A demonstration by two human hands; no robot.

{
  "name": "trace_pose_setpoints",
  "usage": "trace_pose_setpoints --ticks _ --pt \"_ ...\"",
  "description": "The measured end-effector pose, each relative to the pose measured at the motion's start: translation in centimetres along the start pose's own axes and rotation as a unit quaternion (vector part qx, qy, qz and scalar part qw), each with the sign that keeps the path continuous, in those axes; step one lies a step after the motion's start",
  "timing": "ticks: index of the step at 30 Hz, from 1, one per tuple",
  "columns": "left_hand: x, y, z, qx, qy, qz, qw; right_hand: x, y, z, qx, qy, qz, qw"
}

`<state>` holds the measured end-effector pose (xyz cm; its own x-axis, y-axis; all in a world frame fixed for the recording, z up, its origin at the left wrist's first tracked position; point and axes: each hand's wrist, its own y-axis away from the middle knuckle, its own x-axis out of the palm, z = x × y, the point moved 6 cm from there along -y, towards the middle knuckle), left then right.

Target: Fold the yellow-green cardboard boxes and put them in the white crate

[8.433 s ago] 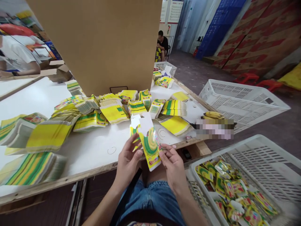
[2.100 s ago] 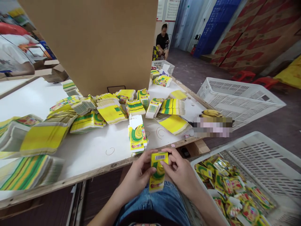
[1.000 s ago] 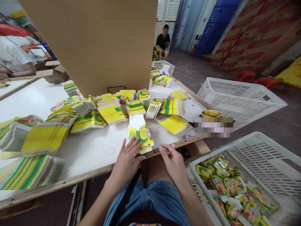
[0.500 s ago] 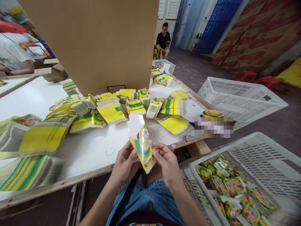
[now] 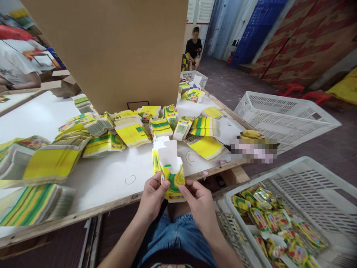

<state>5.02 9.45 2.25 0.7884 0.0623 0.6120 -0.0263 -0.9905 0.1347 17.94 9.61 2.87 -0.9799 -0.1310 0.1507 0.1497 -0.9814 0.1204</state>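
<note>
A yellow and green carton [image 5: 176,180] is held upright between my two hands over the table's front edge. Its top stands open, with a white flap raised at the back. My left hand [image 5: 153,191] is closed on its left side, thumb on the front face. On the right side, my right hand [image 5: 198,195] pinches the carton between thumb and fingers. Just behind it, another carton [image 5: 156,158] with white flaps lies on the white tabletop [image 5: 111,175]. Stacks of flat yellow cartons [image 5: 133,132] spread across the table beyond my hands.
A white crate [image 5: 306,163] with several yellow packets [image 5: 272,219] stands at my right. Bananas [image 5: 252,134] lie on the table's right corner, beside another white crate [image 5: 287,111]. A tall cardboard box [image 5: 119,52] rises behind the stacks. One person [image 5: 193,48] sits far back; another person's sleeve [image 5: 16,59] shows left.
The carton was flattened and tilted in my hands; now it is opened out and upright, its front facing me. The white flap has come into view at its top.
</note>
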Motion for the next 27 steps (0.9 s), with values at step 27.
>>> trace_pose_setpoints --ticks 27 --pt "2.3 3.0 -1.3 -0.025 -0.115 0.144 0.983 -1.5 0.6 4.8 -0.146 0.205 0.116 0.961"
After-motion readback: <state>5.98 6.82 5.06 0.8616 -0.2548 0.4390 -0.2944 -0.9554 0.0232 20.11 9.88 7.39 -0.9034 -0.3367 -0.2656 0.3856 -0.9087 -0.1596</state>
